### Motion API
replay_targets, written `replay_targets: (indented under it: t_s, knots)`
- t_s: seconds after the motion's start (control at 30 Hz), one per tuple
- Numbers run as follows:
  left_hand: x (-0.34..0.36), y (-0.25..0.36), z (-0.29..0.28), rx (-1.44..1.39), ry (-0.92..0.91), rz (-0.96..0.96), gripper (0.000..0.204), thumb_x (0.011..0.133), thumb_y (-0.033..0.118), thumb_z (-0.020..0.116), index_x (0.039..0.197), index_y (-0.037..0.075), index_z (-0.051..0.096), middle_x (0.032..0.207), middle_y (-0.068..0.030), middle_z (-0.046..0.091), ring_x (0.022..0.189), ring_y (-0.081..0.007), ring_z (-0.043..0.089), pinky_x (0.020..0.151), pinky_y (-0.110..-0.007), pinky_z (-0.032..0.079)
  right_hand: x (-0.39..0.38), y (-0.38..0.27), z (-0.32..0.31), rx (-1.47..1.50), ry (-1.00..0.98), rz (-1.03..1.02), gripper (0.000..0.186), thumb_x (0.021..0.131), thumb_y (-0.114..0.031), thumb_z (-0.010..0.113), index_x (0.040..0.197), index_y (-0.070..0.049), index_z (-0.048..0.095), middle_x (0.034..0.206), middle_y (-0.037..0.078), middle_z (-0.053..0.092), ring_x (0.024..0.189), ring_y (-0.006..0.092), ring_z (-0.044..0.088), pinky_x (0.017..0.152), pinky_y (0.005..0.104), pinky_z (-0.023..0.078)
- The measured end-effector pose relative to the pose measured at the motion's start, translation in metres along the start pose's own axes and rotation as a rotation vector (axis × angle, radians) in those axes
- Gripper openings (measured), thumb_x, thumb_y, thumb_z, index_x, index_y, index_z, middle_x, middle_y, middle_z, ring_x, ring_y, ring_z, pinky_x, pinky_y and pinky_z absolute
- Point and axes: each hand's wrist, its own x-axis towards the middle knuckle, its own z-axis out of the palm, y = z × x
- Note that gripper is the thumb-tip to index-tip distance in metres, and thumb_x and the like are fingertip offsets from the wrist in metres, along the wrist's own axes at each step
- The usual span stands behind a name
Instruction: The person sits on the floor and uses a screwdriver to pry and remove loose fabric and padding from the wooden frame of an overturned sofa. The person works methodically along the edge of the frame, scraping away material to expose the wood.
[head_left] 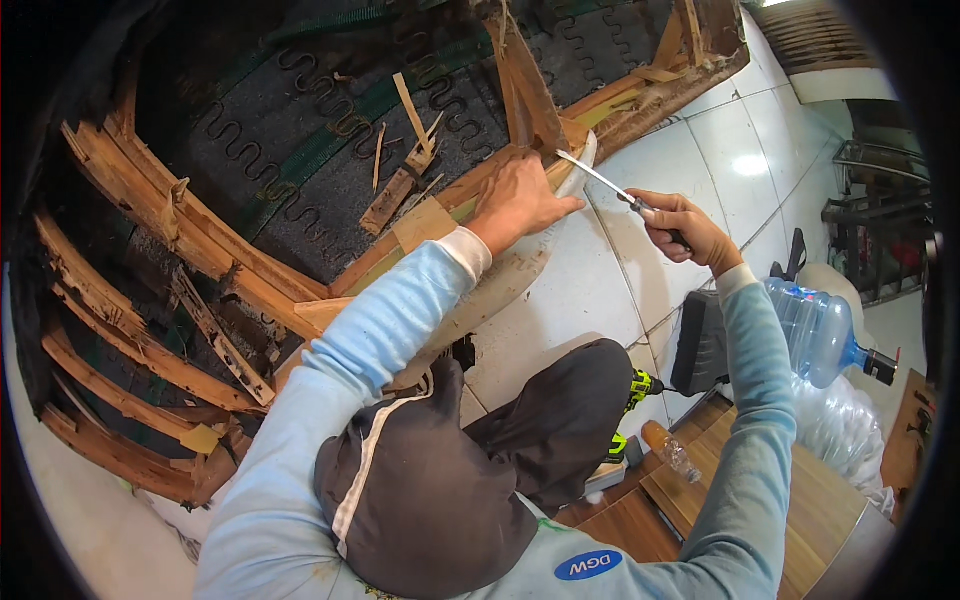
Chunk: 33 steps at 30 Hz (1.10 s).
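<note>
A worn sofa frame (pixel 400 232) of bare wood lies across the floor in front of me. My left hand (pixel 518 197) rests on its near rail, close to an upright board (pixel 528 85), with the thumb stretched out to the right. My right hand (pixel 683 228) is closed round the dark handle of a slim tool (pixel 600 180). Its long, thin metal shaft slants up to the left, and its tip is at the frame's corner beside the upright board. Whether it is a knife or a screwdriver, I cannot tell. A pale, curved strip (pixel 520 270) runs along the rail's outer side.
Wavy springs (pixel 300 130) and loose wood pieces (pixel 405 180) lie inside the frame. Broken curved slats (pixel 130 340) are at left. A green drill (pixel 640 385), a small plastic bottle (pixel 670 450), a black case (pixel 698 345) and a large blue water jug (pixel 815 325) stand at right.
</note>
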Motion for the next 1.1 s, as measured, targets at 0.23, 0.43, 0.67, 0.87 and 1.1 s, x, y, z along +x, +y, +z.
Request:
replay_targets:
  t_s: [0.23, 0.43, 0.67, 0.87, 1.1]
  knots:
    - [0.000, -0.004, 0.002, 0.012, 0.069, 0.037, 0.100, 0.080, 0.060, 0.089, 0.140, -0.015, 0.064, 0.138, -0.0344, 0.070, 0.131, -0.0447, 0.069, 0.111, -0.048, 0.056, 0.002, 0.010, 0.018, -0.748, 0.387, -0.259, 0.048, 0.115, -0.034, 0.063, 0.155, -0.007, 0.060, 0.072, 0.005, 0.063, 0.053, 0.0196, 0.057, 0.049, 0.0354, 0.047]
    - [-0.004, -0.003, 0.004, 0.040, 0.088, 0.034, 0.089, 0.081, 0.057, 0.090, 0.134, -0.011, 0.069, 0.133, -0.0316, 0.074, 0.126, -0.0447, 0.072, 0.108, -0.050, 0.057, 0.012, 0.030, 0.054, -1.352, 0.766, -0.320, 0.045, 0.113, -0.048, 0.060, 0.103, -0.005, 0.069, 0.077, 0.023, 0.073, 0.071, 0.0463, 0.074, 0.064, 0.0536, 0.057]
    - [-0.002, -0.007, 0.003, 0.053, 0.103, 0.029, 0.080, 0.082, 0.055, 0.091, 0.132, -0.004, 0.071, 0.131, -0.0269, 0.076, 0.124, -0.0423, 0.074, 0.106, -0.051, 0.058, 0.029, 0.031, 0.013, -0.349, 0.153, -0.039, 0.062, 0.115, -0.065, 0.052, 0.084, -0.012, 0.054, 0.061, -0.007, 0.042, 0.046, 0.0062, 0.033, 0.041, 0.0290, 0.026]
    - [-0.002, -0.001, 0.006, 0.040, 0.096, 0.049, 0.087, 0.079, 0.054, 0.091, 0.132, -0.011, 0.070, 0.133, -0.0327, 0.073, 0.125, -0.0444, 0.073, 0.108, -0.048, 0.057, 0.066, 0.107, 0.057, 0.212, 0.081, -0.116, 0.061, 0.114, -0.068, 0.048, 0.085, -0.014, 0.050, 0.059, -0.005, 0.034, 0.043, 0.0084, 0.027, 0.039, 0.0278, 0.022]
    - [0.005, -0.010, 0.005, 0.050, 0.101, 0.014, 0.074, 0.079, 0.043, 0.086, 0.129, -0.009, 0.071, 0.131, -0.0322, 0.074, 0.124, -0.0446, 0.073, 0.108, -0.049, 0.057, 0.103, 0.129, 0.153, 0.769, -0.010, -0.225, 0.065, 0.111, -0.076, 0.045, 0.084, -0.017, 0.047, 0.055, -0.005, 0.033, 0.038, 0.0102, 0.026, 0.035, 0.0282, 0.022]
